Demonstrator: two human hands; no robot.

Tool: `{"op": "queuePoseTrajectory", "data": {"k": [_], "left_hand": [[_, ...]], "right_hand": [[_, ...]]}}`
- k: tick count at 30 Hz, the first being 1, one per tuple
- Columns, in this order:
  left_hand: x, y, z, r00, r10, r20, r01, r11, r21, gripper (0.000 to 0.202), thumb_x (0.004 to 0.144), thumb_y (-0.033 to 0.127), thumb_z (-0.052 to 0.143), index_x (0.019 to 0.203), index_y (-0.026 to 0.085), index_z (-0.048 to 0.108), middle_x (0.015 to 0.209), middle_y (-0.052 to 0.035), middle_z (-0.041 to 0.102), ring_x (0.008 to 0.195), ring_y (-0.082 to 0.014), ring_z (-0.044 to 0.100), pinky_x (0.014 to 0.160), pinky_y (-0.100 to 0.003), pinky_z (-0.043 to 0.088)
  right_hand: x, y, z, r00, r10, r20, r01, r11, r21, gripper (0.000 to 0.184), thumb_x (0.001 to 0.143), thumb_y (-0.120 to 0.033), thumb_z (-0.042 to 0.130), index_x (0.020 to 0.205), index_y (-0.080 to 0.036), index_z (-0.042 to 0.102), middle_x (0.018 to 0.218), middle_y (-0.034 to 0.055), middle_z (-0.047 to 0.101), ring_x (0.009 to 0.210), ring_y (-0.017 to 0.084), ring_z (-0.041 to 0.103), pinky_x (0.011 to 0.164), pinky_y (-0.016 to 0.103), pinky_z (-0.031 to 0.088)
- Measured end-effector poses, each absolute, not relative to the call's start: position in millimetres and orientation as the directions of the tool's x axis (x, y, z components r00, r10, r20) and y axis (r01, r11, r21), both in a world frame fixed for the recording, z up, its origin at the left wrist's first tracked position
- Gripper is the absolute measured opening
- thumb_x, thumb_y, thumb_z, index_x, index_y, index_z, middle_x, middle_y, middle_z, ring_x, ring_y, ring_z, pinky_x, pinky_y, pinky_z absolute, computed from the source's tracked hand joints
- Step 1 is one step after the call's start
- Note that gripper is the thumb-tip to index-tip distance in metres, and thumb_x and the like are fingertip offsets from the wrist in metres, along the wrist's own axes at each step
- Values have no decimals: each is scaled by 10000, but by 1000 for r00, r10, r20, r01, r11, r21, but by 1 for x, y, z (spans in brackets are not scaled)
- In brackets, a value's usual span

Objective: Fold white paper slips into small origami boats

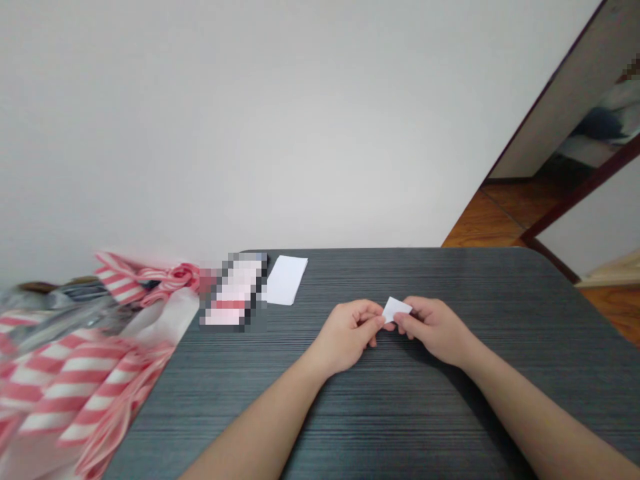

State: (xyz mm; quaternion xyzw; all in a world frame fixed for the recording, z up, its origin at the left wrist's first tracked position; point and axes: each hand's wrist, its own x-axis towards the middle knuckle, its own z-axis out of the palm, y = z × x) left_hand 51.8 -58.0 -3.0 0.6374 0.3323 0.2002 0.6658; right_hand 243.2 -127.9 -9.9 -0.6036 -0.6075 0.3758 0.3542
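Red-and-white striped cloth (75, 380) heaped at far left, beside the dark desk (210, 393). Phone (233, 293), pixelated, at desk's far left edge. White sheet (287, 280) lies flat just right of it, far side; whether one sheet or a stack, can't tell. Left hand (353, 333), mid-desk, pinches the left corner of a small white paper (397, 308), thumb on top. Paper sits between the hands, tilted, over the desk. Right hand (433, 330) pinches its near right edge, thumb on top. Wood floor (470, 223) at far right, past the wall (310, 120).
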Motion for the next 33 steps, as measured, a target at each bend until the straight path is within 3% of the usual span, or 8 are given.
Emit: {"op": "queuePoseTrajectory", "data": {"k": [7,13,19,33], "left_hand": [[55,-62,0,696,694,-186,164,100,982,167,837,273,605,908,141,680,799,-45,722,536,-85,525,505,-193,412],[54,-60,1,722,675,-151,290,-97,952,258,893,312,541,739,157,679,673,-15,679,522,-91,504,515,-199,383],[51,-60,-3,740,662,-114,320,-198,926,308,925,333,497,731,163,665,648,-7,648,555,-109,535,532,-208,368],[52,-60,-7,731,672,-118,336,-205,919,364,945,398,476,723,164,644,638,-12,650,541,-109,526,535,-210,379]], "right_hand": [[242,-129,-7,-25,999,26,500,36,-865,225,919,-273,546,727,-176,612,594,-17,594,538,123,526,519,224,397],[241,-128,-9,-19,999,39,536,43,-843,273,911,-290,556,663,-177,566,567,-33,537,526,113,470,504,222,338],[240,-128,-7,-65,998,-2,456,28,-890,190,881,-243,575,711,-171,622,601,-29,562,558,119,485,526,224,357],[241,-127,-8,-8,1000,3,473,7,-881,227,894,-284,582,699,-171,605,598,-19,576,560,127,508,534,235,364]]}}
